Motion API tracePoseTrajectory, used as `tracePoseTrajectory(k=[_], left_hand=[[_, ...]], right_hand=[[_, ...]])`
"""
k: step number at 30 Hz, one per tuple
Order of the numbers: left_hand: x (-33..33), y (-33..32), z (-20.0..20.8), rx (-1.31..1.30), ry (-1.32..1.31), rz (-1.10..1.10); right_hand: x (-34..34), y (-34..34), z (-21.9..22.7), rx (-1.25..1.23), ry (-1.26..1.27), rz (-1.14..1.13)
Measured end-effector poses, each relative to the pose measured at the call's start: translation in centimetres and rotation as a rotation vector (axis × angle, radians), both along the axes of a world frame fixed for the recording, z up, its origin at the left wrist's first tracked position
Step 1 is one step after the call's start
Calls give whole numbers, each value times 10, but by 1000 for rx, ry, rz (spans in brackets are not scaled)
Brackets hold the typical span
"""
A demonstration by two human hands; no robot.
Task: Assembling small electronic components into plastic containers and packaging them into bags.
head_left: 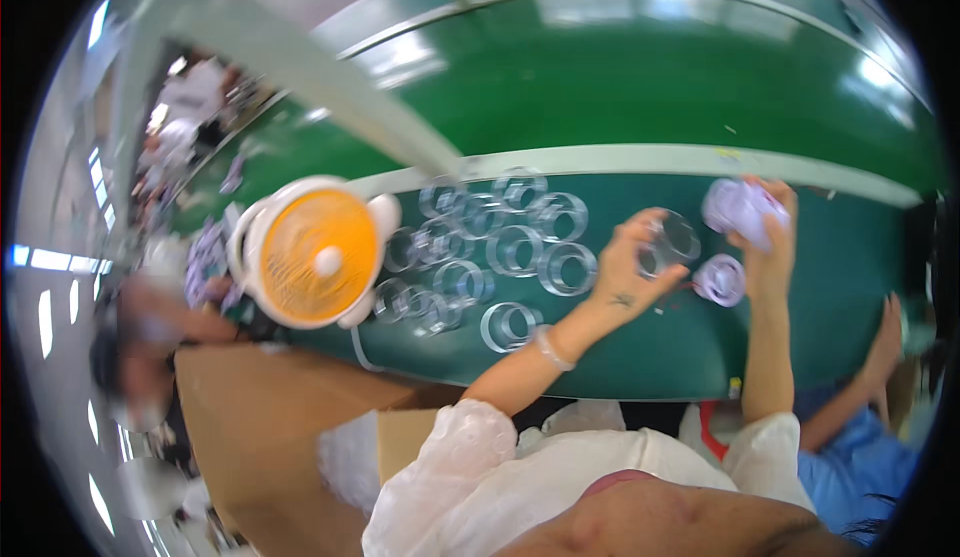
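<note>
Two cardboard boxes (260,417) sit nearest to you on the left, and past them starts the green table (620,357). One clear ring (510,325) lies alone near the table's edge. Your left hand (630,267) is just beyond it, to the right. Its fingers are bent and pinch a clear round piece (672,242), holding it up off the table. Your right hand (772,242) is farther right. Its fingers are curled around a pale purple wad (735,207), and a small pale purple round piece (720,280) lies on the table just beside that hand. It looks like you are bringing the clear piece and the purple stuff together, with both held close but still apart. A next move would need a steady pinch on the clear piece, since it looks smooth and could slip. To the left of your left hand, many more clear rings (500,237) lie close together, some touching. Farther left stands a small fan (315,254) with an orange face. At the far right, another person's hand (885,332) rests at the table's edge. Farthest away runs a long green belt (650,87).
</note>
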State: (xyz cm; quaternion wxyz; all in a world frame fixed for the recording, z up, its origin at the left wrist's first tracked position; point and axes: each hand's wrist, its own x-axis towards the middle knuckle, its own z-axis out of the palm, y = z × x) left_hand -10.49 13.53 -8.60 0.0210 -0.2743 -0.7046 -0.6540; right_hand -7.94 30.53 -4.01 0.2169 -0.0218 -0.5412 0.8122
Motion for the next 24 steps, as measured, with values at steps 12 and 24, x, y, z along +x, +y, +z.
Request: tracePoseTrajectory(k=[12, 24], left_hand=[[2, -9, 13, -257, 511, 351], [4, -4, 16, -298, 468, 292]], right_hand=[[9, -37, 28, 1518, 7, -185], [20, -37, 42, 1490, -21, -105]])
